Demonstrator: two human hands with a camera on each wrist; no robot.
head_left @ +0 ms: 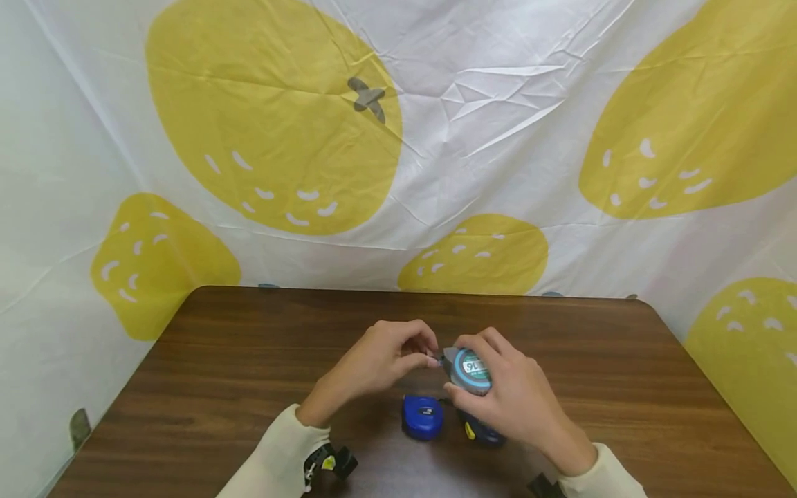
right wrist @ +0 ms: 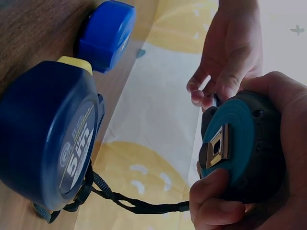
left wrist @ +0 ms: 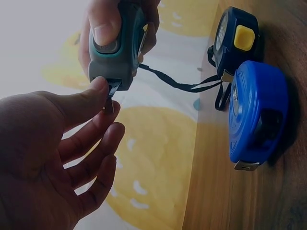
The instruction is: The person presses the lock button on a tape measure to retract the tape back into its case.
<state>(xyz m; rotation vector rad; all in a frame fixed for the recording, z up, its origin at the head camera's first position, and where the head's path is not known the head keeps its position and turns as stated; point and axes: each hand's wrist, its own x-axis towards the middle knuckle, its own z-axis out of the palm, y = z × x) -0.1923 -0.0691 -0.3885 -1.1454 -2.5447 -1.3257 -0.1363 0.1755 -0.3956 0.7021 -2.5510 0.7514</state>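
Note:
A grey and teal tape measure (head_left: 471, 371) is held above the table in my right hand (head_left: 519, 394), fingers and thumb round its case. In the left wrist view, that hand's thumb lies on the case's front button. My left hand (head_left: 380, 356) pinches the metal tape end (left wrist: 114, 88) at the case's mouth between thumb and index finger; its other fingers are loosely bent. The right wrist view shows a metal belt clip (right wrist: 219, 146) on the case's side. Below the hands, a bright blue tape measure (head_left: 423, 417) and a dark blue one (right wrist: 48, 134) stand on the table.
The brown wooden table (head_left: 280, 332) runs back to a white cloth (head_left: 486, 145) printed with yellow fruit. A black strap (left wrist: 177, 85) stretches between the dark blue tape measure and the held one; which it belongs to I cannot tell.

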